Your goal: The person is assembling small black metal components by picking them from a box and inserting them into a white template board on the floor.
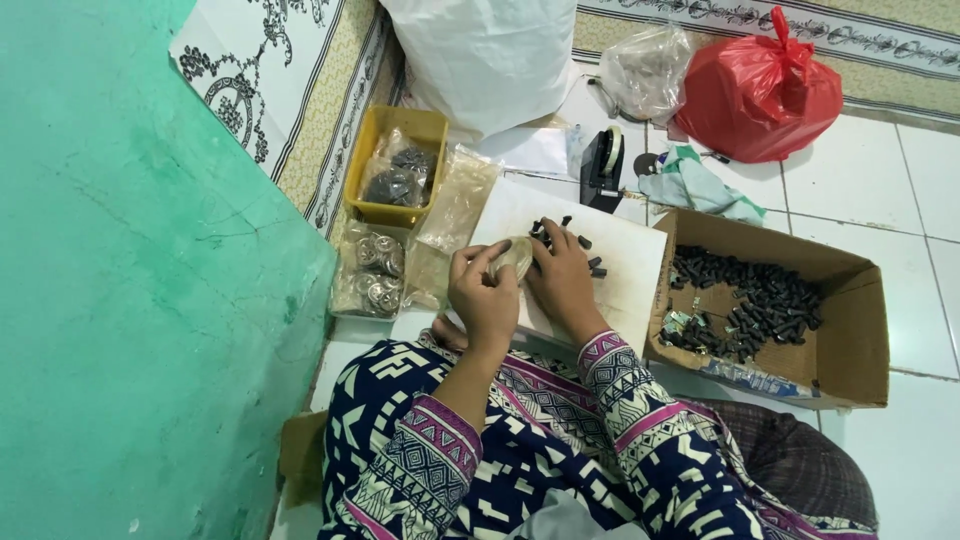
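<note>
Your open brown cardboard box (850, 330) of small black cylindrical pieces (760, 305) sits right of the white flat board (630, 270). On that board, your left hand (485, 295) pinches a small clear plastic pouch (515, 257) with fingers closed on it. Your right hand (562, 280) touches the pouch, fingers curled beside a few loose black pieces (590, 252).

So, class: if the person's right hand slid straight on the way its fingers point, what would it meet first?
Probably the small black pieces on the white board, just beyond the right hand; depth is uncertain.
</note>
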